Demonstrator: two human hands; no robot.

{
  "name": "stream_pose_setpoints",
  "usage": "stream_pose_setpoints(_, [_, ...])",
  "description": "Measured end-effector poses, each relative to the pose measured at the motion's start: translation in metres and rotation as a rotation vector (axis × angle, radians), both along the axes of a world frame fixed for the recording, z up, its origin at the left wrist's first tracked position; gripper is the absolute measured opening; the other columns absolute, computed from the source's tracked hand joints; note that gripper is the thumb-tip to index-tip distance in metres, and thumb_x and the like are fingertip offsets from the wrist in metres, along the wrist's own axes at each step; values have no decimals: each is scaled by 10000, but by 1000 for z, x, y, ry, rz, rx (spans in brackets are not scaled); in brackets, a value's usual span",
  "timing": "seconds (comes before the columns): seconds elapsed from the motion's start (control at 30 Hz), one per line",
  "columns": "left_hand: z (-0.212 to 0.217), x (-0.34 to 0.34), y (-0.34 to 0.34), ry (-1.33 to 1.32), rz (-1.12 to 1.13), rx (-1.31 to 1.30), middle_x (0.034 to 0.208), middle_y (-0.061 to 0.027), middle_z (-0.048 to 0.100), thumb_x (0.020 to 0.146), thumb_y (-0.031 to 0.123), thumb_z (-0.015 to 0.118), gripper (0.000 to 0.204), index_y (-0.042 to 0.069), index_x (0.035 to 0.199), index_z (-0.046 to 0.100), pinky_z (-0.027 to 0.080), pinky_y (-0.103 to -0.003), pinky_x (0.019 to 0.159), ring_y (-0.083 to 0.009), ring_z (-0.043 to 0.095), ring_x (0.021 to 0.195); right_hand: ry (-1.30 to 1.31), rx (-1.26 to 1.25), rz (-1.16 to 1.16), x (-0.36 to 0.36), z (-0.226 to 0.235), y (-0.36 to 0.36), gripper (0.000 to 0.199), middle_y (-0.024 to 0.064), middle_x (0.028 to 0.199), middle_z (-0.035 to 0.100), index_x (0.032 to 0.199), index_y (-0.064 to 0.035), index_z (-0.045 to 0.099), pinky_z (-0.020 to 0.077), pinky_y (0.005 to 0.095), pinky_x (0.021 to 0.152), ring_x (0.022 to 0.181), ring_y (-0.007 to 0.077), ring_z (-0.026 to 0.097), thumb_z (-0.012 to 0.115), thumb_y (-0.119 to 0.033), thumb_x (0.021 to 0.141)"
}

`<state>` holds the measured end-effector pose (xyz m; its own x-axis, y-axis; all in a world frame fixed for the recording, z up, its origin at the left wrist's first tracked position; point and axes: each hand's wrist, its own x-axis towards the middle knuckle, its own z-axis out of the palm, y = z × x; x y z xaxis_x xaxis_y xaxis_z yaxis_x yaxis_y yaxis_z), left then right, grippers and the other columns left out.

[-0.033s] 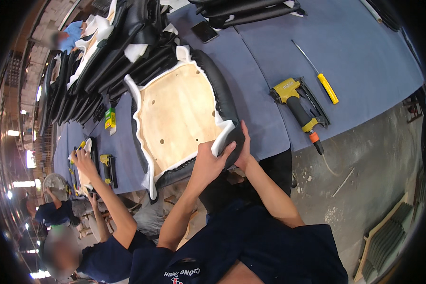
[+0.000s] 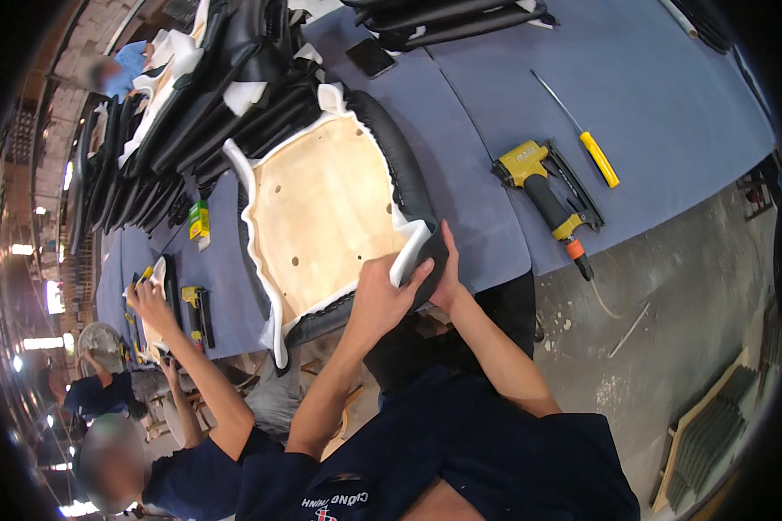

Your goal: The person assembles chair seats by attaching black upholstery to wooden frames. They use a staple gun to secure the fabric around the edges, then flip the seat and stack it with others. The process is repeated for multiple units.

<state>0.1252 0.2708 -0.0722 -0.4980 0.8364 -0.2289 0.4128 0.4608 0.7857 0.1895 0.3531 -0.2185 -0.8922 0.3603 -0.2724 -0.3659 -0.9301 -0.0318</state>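
A seat cushion [image 2: 321, 208] lies upside down on the blue-covered table [image 2: 660, 104], its pale plywood base facing up, ringed by white foam and a black cover. My left hand [image 2: 381, 300] presses the white foam and cover down over the near right corner. My right hand [image 2: 448, 271] grips the black cover at the same corner from the outside, fingers pointing away from me. Both hands touch each other at that corner by the table's near edge.
A yellow and black pneumatic stapler [image 2: 543, 195] and a yellow-handled screwdriver [image 2: 589, 143] lie to the right. A phone [image 2: 371, 57] and stacked black cushions [image 2: 235, 95] sit behind. At the left a co-worker's hand [image 2: 148, 300] works beside another stapler [image 2: 198, 311].
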Motion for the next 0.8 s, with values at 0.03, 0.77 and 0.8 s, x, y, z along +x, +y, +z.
stream_pose_setpoints(0.03, [-6, -10, 5, 85, -93, 145, 850, -178, 720, 955, 280, 772, 377, -90, 914, 709, 519, -360, 679, -195, 650, 713, -24, -3, -9, 0, 0, 0, 771, 101, 1289, 667, 1365, -110, 621, 482, 437, 1054, 1194, 265, 625, 367, -740, 999])
stream_pose_setpoints(0.77, [-66, -29, -22, -523, 286, 373, 793, -22, 663, 855, 328, 885, 430, -47, 991, 727, 502, -275, 706, -104, 613, 762, -1532, 2444, -587, 123, 74, 109, 405, 189, 1191, 682, 1273, 7, 655, 547, 433, 862, 1011, 362, 693, 753, -143, 910])
stream_pose_setpoints(0.8, [-68, -29, -20, -496, 253, 414, 771, -22, 654, 879, 303, 855, 396, -45, 1021, 730, 488, -283, 687, -103, 593, 740, -1619, 2402, -495, 121, 65, 114, 421, 201, 1196, 668, 1280, 3, 655, 540, 455, 876, 1024, 382, 677, 763, -141, 899])
